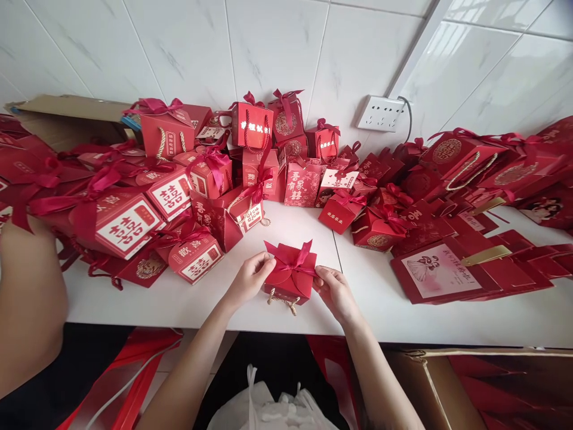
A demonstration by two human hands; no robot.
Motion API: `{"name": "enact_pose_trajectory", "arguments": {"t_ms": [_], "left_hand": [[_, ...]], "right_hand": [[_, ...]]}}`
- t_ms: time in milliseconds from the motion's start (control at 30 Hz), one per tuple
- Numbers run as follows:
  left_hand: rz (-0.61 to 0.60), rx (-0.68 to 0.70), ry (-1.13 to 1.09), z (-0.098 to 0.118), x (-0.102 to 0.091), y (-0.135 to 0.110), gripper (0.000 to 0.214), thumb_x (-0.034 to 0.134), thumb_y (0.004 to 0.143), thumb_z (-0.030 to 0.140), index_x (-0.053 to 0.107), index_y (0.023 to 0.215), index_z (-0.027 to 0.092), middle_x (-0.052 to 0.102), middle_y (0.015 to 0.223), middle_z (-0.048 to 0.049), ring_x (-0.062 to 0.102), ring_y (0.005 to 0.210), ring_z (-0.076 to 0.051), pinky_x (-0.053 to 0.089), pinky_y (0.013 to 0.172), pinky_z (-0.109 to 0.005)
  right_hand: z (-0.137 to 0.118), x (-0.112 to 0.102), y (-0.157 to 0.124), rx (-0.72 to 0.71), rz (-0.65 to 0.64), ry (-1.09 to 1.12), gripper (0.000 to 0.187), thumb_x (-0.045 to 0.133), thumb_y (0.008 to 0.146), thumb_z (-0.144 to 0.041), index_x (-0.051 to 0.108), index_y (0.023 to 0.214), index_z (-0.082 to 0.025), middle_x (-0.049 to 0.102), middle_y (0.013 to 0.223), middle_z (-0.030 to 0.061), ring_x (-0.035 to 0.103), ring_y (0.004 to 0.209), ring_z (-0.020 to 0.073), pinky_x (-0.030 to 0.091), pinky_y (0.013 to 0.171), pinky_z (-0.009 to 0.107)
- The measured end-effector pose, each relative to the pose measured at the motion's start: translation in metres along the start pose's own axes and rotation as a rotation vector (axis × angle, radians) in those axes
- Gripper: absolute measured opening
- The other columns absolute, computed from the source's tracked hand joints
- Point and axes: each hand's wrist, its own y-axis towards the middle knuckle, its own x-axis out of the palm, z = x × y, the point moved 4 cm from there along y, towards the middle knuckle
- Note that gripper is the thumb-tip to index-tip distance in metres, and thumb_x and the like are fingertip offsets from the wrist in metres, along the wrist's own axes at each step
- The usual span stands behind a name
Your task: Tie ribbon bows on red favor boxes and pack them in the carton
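Note:
A small red gift box [290, 276] with a red ribbon bow on top and a gold rope handle stands on the white table [188, 298] near its front edge. My left hand [249, 279] pinches the left end of the ribbon at the box's top. My right hand [333, 291] grips the box's right side, fingers curled against it. Both hands are closed on this box.
Several finished red boxes [197, 179] are piled along the wall at the back and left. Flat red cards and folded bags [452, 272] lie at right. Another person's arm [27, 298] is at far left. A cardboard carton [470, 382] and a white plastic bag [273, 409] sit below the table.

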Motion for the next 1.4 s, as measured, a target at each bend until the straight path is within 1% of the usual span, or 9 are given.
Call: {"name": "enact_pose_trajectory", "arguments": {"t_ms": [367, 500, 600, 667, 800, 933, 1100, 1200, 1400], "left_hand": [[-0.034, -0.032, -0.068, -0.002, -0.004, 0.003, 0.037, 0.049, 0.081, 0.043, 0.032, 0.059, 0.020, 0.029, 0.056, 0.0058, 0.030, 0.051, -0.009, 0.030, 0.050, -0.023], [-0.047, -0.026, -0.119, 0.001, -0.010, 0.013, 0.031, 0.045, 0.081, 0.049, 0.047, 0.076, 0.019, 0.053, 0.073, 0.0003, 0.053, 0.068, -0.015, 0.045, 0.065, -0.028], [-0.031, 0.007, -0.054, 0.007, -0.009, 0.022, 0.033, 0.054, 0.078, 0.045, 0.051, 0.100, 0.020, 0.059, 0.107, -0.0059, 0.057, 0.093, -0.019, 0.047, 0.081, -0.033], [-0.013, 0.035, 0.040, 0.010, -0.007, 0.025, 0.031, 0.058, 0.076, 0.041, 0.053, 0.100, 0.021, 0.059, 0.114, -0.0061, 0.056, 0.102, -0.020, 0.046, 0.086, -0.032], [0.049, 0.033, 0.095, 0.007, -0.013, 0.018, 0.027, 0.054, 0.080, 0.044, 0.057, 0.088, 0.019, 0.064, 0.077, -0.0011, 0.061, 0.076, -0.016, 0.048, 0.072, -0.028], [0.133, -0.028, -0.042, -0.002, -0.025, 0.003, 0.032, 0.042, 0.085, 0.046, 0.053, 0.074, 0.018, 0.046, 0.042, 0.0054, 0.049, 0.044, -0.013, 0.044, 0.054, -0.027], [0.410, 0.067, 0.196, 0.012, -0.027, -0.011, 0.021, 0.053, 0.080, 0.040, 0.052, 0.081, 0.020, 0.055, 0.068, 0.0011, 0.054, 0.065, -0.014, 0.045, 0.064, -0.026], [0.334, 0.043, 0.326, 0.021, -0.014, -0.013, 0.025, 0.053, 0.080, 0.045, 0.053, 0.084, 0.020, 0.059, 0.082, -0.0023, 0.057, 0.077, -0.017, 0.046, 0.070, -0.028], [0.203, -0.021, 0.336, 0.026, 0.001, -0.017, 0.019, 0.052, 0.081, 0.040, 0.052, 0.084, 0.021, 0.061, 0.071, 0.0012, 0.059, 0.067, -0.015, 0.047, 0.063, -0.026]], "right_hand": [[0.001, -0.008, -0.001, -0.006, 0.025, -0.060, 0.043, 0.062, 0.076, -0.050, 0.041, 0.053, -0.020, 0.035, 0.052, -0.0043, 0.035, 0.053, 0.0113, 0.033, 0.056, 0.028], [-0.014, -0.008, -0.015, -0.172, 0.039, -0.412, 0.052, 0.070, 0.067, -0.059, 0.050, 0.098, -0.024, 0.057, 0.095, 0.0042, 0.054, 0.083, 0.0190, 0.044, 0.073, 0.032], [-0.016, 0.000, -0.023, -0.227, -0.045, -0.689, 0.090, 0.080, 0.058, -0.054, 0.031, 0.128, -0.026, 0.046, 0.128, 0.0128, 0.053, 0.108, 0.0264, 0.046, 0.086, 0.042], [-0.014, 0.000, -0.022, -0.201, -0.078, -0.763, 0.091, 0.076, 0.065, -0.051, 0.023, 0.134, -0.025, 0.046, 0.130, 0.0151, 0.053, 0.111, 0.0271, 0.046, 0.089, 0.046], [-0.019, -0.019, -0.014, -0.245, 0.188, -0.716, 0.073, 0.064, 0.075, -0.055, 0.029, 0.130, -0.022, 0.055, 0.114, 0.0136, 0.060, 0.097, 0.0255, 0.050, 0.085, 0.049], [-0.029, -0.039, -0.016, -0.345, 0.529, -0.687, 0.052, 0.055, 0.082, -0.055, 0.042, 0.120, -0.022, 0.056, 0.111, 0.0131, 0.057, 0.104, 0.0266, 0.045, 0.091, 0.053], [-0.025, -0.027, -0.019, -0.350, 0.312, -0.659, 0.044, 0.056, 0.085, -0.051, 0.047, 0.118, -0.023, 0.050, 0.127, 0.0126, 0.049, 0.120, 0.0250, 0.039, 0.102, 0.050], [-0.023, -0.017, -0.019, -0.366, 0.243, -0.691, 0.047, 0.060, 0.083, -0.048, 0.047, 0.120, -0.023, 0.051, 0.127, 0.0121, 0.051, 0.118, 0.0247, 0.042, 0.100, 0.048], [-0.028, -0.006, -0.018, -0.318, 0.272, -0.745, 0.030, 0.046, 0.091, -0.047, 0.056, 0.100, -0.020, 0.065, 0.097, 0.0092, 0.064, 0.085, 0.0209, 0.052, 0.081, 0.041]]}}
